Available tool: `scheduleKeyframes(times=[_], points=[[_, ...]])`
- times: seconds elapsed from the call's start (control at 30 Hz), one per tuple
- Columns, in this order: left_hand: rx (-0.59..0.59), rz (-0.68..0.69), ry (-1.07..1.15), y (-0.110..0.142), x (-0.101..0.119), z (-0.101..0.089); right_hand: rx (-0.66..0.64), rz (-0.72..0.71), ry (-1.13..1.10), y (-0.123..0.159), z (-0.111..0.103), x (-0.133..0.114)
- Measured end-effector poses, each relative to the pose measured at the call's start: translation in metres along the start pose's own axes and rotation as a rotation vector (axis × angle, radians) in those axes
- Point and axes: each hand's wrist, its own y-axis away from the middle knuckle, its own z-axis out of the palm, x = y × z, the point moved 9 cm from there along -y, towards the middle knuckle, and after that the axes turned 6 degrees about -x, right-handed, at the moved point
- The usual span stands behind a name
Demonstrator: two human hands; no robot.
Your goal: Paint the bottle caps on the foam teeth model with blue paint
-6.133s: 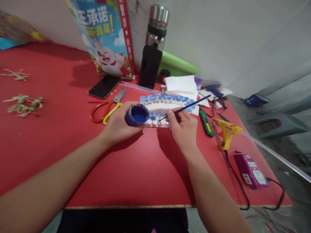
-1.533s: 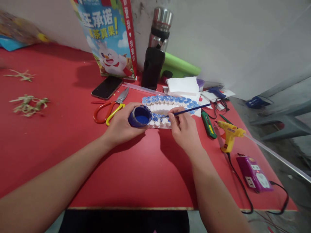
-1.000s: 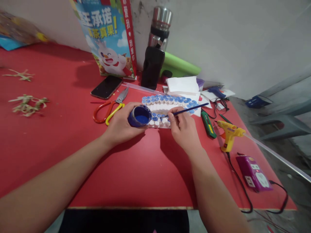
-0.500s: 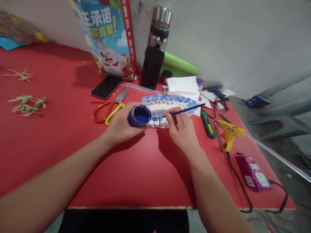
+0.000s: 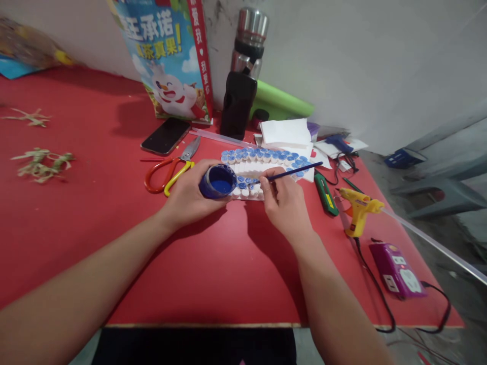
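Observation:
My left hand (image 5: 188, 195) is wrapped round a small pot of blue paint (image 5: 218, 181), tilted so its mouth faces me. My right hand (image 5: 286, 201) pinches a thin blue paintbrush (image 5: 296, 171) whose tip rests on a white craft piece (image 5: 262, 167) lying on the red table (image 5: 213, 253). The piece is made of rows of small round white ends. Its far row is painted blue and its near row is part blue, part white.
Red-and-yellow scissors (image 5: 170, 170) and a phone (image 5: 166, 136) lie left of the piece. Behind stand a printed box (image 5: 167, 56), a steel flask (image 5: 243, 71) and a green roll (image 5: 281, 101). To the right are a green cutter (image 5: 326, 194), yellow glue gun (image 5: 357, 210) and purple power strip (image 5: 395, 268).
The brush tip has crept a little to the left along the near row of round ends. The left hand and paint pot have stayed put.

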Motion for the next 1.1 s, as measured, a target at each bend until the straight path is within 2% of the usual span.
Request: scheduleKeyframes(times=[0.1,0.6,1.1], points=[[0.008,0.025,0.001,0.0004,0.0011,-0.0001,0.035,-0.02,0.008,0.0006,-0.0038,-0.0011],[0.016,0.03,0.001,0.0005,0.0007,-0.0008,-0.008,-0.046,-0.01,0.0,0.003,-0.0018],[0.011,0.016,0.005,0.0001,0.0002,-0.0009,0.03,-0.091,-0.011,0.0019,-0.0023,-0.0039]])
